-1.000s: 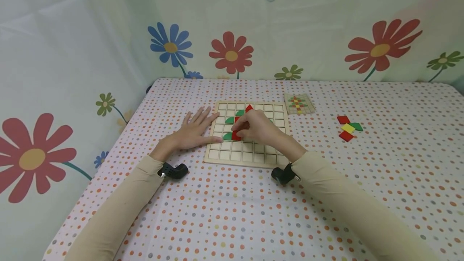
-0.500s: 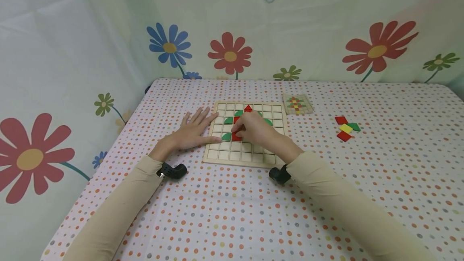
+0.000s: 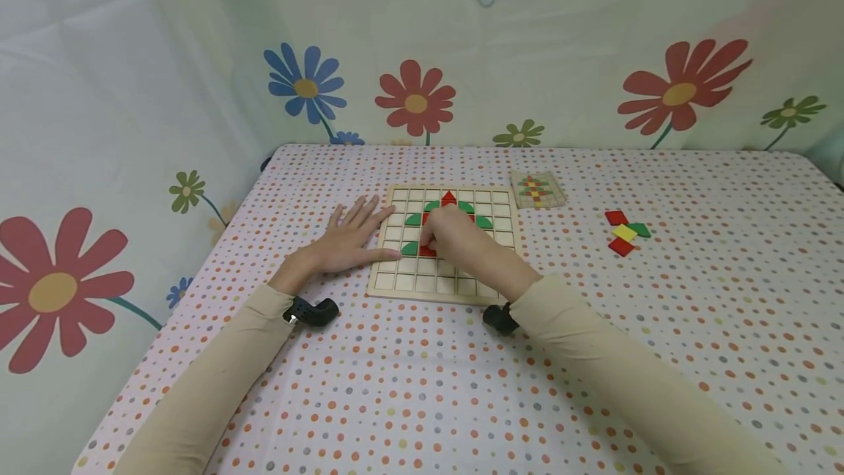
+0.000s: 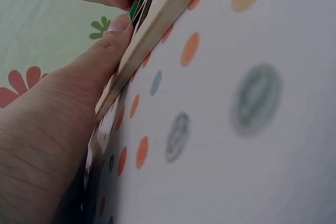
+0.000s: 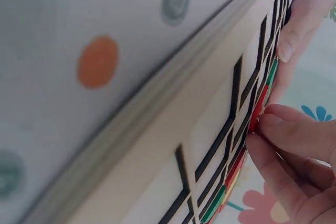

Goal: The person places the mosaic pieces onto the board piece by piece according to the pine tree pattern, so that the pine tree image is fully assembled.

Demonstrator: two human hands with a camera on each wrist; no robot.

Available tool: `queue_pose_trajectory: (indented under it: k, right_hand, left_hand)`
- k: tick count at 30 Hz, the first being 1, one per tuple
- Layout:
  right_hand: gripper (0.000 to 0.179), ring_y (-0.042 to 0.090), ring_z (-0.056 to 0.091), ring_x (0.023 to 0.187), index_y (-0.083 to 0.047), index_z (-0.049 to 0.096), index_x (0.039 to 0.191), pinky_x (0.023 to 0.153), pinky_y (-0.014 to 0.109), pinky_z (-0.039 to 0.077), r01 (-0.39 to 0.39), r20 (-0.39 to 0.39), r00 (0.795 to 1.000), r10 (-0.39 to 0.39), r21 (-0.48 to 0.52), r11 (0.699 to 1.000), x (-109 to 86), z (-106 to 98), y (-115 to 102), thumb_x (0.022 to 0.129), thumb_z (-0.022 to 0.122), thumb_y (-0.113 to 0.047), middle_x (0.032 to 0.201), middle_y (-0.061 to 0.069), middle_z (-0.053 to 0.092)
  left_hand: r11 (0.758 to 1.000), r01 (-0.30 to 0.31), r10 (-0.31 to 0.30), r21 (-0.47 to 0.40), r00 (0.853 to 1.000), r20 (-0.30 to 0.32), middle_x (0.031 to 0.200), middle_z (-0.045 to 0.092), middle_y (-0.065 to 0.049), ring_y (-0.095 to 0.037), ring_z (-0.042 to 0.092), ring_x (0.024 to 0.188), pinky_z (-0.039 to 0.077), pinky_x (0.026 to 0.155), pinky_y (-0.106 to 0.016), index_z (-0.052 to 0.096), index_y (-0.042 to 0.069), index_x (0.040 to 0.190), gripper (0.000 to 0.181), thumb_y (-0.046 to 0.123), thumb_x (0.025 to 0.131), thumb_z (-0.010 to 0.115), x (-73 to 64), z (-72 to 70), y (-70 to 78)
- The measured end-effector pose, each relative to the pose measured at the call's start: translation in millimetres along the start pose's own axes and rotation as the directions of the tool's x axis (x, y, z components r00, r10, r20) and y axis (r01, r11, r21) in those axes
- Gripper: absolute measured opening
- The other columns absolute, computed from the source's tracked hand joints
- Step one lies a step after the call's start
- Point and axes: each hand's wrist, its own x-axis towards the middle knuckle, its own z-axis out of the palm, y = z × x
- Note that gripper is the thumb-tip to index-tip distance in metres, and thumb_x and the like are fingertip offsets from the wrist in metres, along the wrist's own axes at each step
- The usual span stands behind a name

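Observation:
A wooden grid board [image 3: 395, 282] lies on the table, its middle cells bearing red and green tiles. My left hand [image 3: 339, 246] is spread flat at its left edge, thumb and fingertips on the frame; in the left wrist view, the thumb of that left hand [image 4: 89, 77] presses the board's edge [image 4: 152, 35]. Over the centre, my right hand [image 3: 458, 240] has curled fingers. In the right wrist view its thumb and forefinger pinch at a red tile [image 5: 257, 109] in the grid. Beside that sits a green quarter-round tile [image 3: 410, 248]. The right hand hides several central cells.
A pattern card [image 3: 538, 190] lies off the board's far right corner. Farther right are loose tiles: a red one [image 3: 616, 218], a yellow one [image 3: 624, 233], a green one [image 3: 639, 229] and another red one [image 3: 621, 246]. A flowered curtain [image 3: 567, 57] hangs behind the table.
The right hand has turned slightly and its fingers have drawn in closer over the red tile, uncovering green tiles on the right. The left hand stays put; the view shifts slightly.

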Motion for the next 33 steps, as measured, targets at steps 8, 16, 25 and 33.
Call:
queue_pose_trajectory:
  k: [8, 16, 25, 33]
  right_hand:
    - [0.014, 0.026, 0.074, 0.097, 0.004, 0.081, 0.107, 0.083, 0.036, 0.06, 0.091, 0.014, 0.995, -0.094, 0.133, 0.987, -18.9, -7.2, 15.1, 0.096, 0.072, 0.002, 0.104, 0.014, 0.079]
    - [0.018, 0.029, 0.069, 0.107, 0.001, 0.079, 0.114, 0.096, 0.047, 0.058, 0.003, -0.001, 1.0, -0.003, 0.188, 0.982, -65.4, -37.7, 57.4, 0.098, 0.072, -0.003, 0.113, 0.012, 0.077]
    - [0.023, 0.045, 0.063, 0.109, 0.01, 0.074, 0.116, 0.09, 0.06, 0.054, -0.238, -0.149, 0.962, 0.228, -0.053, 0.97, -118.6, -81.4, 133.6, 0.099, 0.07, -0.005, 0.118, 0.031, 0.067]
    - [0.032, 0.045, 0.065, 0.094, 0.018, 0.069, 0.114, 0.068, 0.043, 0.057, -0.403, -0.136, 0.91, 0.391, -0.069, 0.913, -139.5, -96.8, 175.6, 0.094, 0.076, -0.007, 0.109, 0.036, 0.067]
  left_hand:
    - [1.0, -0.006, 0.006, 0.006, 1.0, 0.003, 0.176, -0.007, -0.01, -0.03, -0.015, 0.16, -0.015, 0.123, -0.06, 0.008, 0.023, 0.171, 0.099, 0.074, 0.097, 0.05, -0.5, 0.6, -0.7]
    - [1.0, -0.009, 0.009, -0.017, 1.0, 0.001, 0.176, -0.005, -0.011, -0.031, -0.015, 0.161, -0.017, 0.123, -0.06, 0.01, 0.022, 0.171, 0.105, 0.08, 0.093, 0.05, -1.2, 0.5, 0.9]
    - [1.0, 0.007, -0.007, -0.001, 1.0, 0.005, 0.176, -0.007, -0.01, -0.03, -0.015, 0.161, -0.015, 0.123, -0.06, 0.008, 0.023, 0.171, 0.104, 0.08, 0.094, 0.049, -0.7, -0.8, 0.6]
    - [1.0, -0.002, 0.002, 0.01, 1.0, 0.008, 0.176, -0.006, -0.01, -0.03, -0.015, 0.161, -0.015, 0.123, -0.061, 0.008, 0.024, 0.171, 0.098, 0.068, 0.098, 0.056, 0.0, -1.7, 3.6]
